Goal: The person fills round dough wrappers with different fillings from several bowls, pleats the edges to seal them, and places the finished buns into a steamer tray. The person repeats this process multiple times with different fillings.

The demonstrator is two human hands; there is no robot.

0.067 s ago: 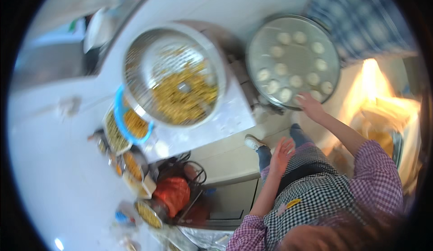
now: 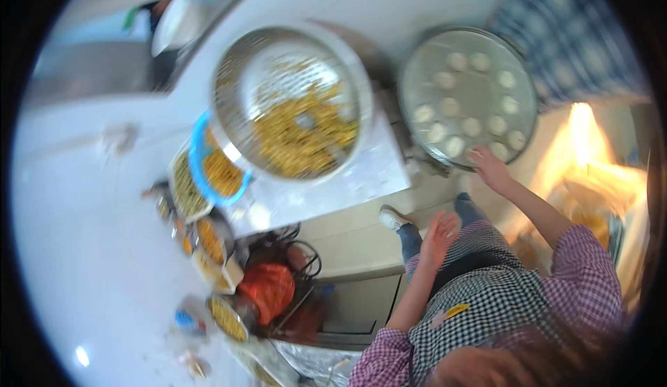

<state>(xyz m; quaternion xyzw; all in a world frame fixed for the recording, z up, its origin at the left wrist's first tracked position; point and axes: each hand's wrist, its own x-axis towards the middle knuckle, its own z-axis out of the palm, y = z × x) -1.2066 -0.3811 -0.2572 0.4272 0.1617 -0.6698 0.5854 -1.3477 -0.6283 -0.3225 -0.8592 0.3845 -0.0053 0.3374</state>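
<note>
Low in front of my body, my left hand (image 2: 439, 240) hangs in the air, fingers apart and holding nothing. My right hand (image 2: 492, 169) reaches to the near rim of a large round pan (image 2: 432, 156), its fingers loosely stretched out next to the nearest pieces. Nothing shows in its grasp, though the fingertips are slightly blurred. Inside the pan lie several small round pale dough pieces (image 2: 479, 61), spaced apart. To the left stands a big metal perforated basin (image 2: 236, 74) with a yellow-green chopped filling (image 2: 299, 140).
A blue-rimmed basket (image 2: 198, 165) of orange-yellow food stands beside the basin on the white table (image 2: 368, 171). Further left are several food containers, a red bag (image 2: 267, 286) and cables. Right of the pan hang a blue checked cloth (image 2: 563, 46) and a bright glow (image 2: 582, 133).
The whole view has shifted, so the basin and pan appear further right. Both hands keep nearly the same pose; nothing is seen taken hold of or let go.
</note>
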